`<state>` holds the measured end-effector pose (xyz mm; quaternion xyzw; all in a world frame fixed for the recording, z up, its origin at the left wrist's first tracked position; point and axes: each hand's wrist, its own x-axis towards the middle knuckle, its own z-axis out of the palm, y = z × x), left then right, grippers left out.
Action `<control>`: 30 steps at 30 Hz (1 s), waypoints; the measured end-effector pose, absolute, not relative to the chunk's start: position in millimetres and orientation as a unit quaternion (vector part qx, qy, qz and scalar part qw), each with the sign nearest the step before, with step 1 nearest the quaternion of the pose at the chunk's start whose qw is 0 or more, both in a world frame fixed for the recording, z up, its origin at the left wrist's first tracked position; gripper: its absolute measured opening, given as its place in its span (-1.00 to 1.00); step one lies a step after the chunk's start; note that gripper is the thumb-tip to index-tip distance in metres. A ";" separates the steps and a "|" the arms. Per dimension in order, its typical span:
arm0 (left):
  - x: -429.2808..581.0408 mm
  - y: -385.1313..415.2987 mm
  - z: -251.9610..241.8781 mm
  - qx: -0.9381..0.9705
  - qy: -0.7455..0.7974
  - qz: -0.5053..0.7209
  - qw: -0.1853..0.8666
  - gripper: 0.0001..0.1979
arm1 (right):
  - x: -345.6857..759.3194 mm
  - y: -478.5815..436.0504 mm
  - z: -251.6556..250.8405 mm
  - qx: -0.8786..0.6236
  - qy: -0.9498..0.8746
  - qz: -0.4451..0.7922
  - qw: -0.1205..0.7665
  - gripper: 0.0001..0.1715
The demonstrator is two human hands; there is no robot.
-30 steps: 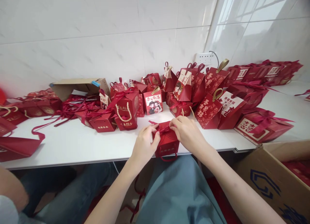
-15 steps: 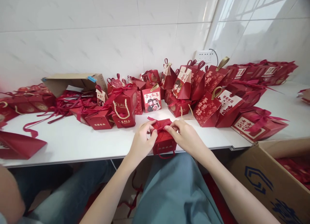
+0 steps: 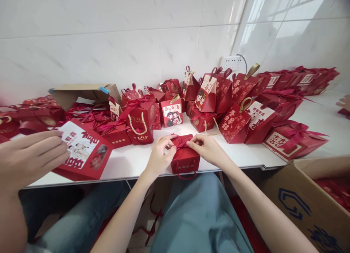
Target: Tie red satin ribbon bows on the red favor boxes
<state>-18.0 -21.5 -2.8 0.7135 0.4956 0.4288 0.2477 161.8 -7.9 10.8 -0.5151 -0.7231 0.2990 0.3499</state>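
At the front edge of the white table [image 3: 131, 163], the left hand [image 3: 160, 155] and right hand [image 3: 210, 149] pinch a crimson ribbon [image 3: 181, 143], half hidden, atop a red box [image 3: 186, 161] with drooping cord handle [image 3: 187, 177], while over the table's left end a co-worker's hand [image 3: 34, 156], cut off, has newly brought a printed carton [image 3: 82, 154]

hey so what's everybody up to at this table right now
A person's left hand and right hand pinch the red ribbon on a small box at the front edge of the white table. At left, a co-worker's hand holds a printed red box. More red boxes stand behind.
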 end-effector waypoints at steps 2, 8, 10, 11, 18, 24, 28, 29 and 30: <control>-20.0 -19.8 -4.8 0.705 0.496 0.433 0.263 -0.85 | 165.4 -5.2 11.1 -0.509 -0.712 0.339 0.344 -0.70; -23.6 -17.0 -8.3 0.695 0.515 0.437 0.245 -0.83 | 173.4 0.3 11.4 -0.488 -0.699 0.404 0.332 -0.69; -24.1 -16.7 -8.0 0.696 0.515 0.438 0.240 -0.82 | 175.3 1.2 10.4 -0.488 -0.689 0.421 0.331 -0.69; -24.3 -16.6 -7.6 0.696 0.514 0.438 0.244 -0.82 | 176.3 1.6 9.6 -0.486 -0.683 0.432 0.333 -0.69; -26.0 -16.4 -6.5 0.671 0.516 0.430 0.315 -0.79 | 183.9 2.9 6.5 -0.467 -0.635 0.506 0.351 -0.65; -25.2 -17.1 -6.3 0.660 0.530 0.418 0.328 -0.80 | 192.3 -0.5 12.0 -0.448 -0.602 0.575 0.327 -0.60; -24.0 -16.9 -8.4 0.672 0.540 0.411 0.296 -0.82 | 198.5 -3.5 10.6 -0.447 -0.617 0.580 0.288 -0.48; -23.7 -17.2 -8.7 0.678 0.538 0.421 0.270 -0.85 | 199.8 -3.6 8.6 -0.443 -0.615 0.586 0.287 -0.45; -23.3 -17.9 -8.5 0.683 0.536 0.434 0.238 -0.90 | 200.7 -3.2 6.1 -0.443 -0.606 0.593 0.291 -0.43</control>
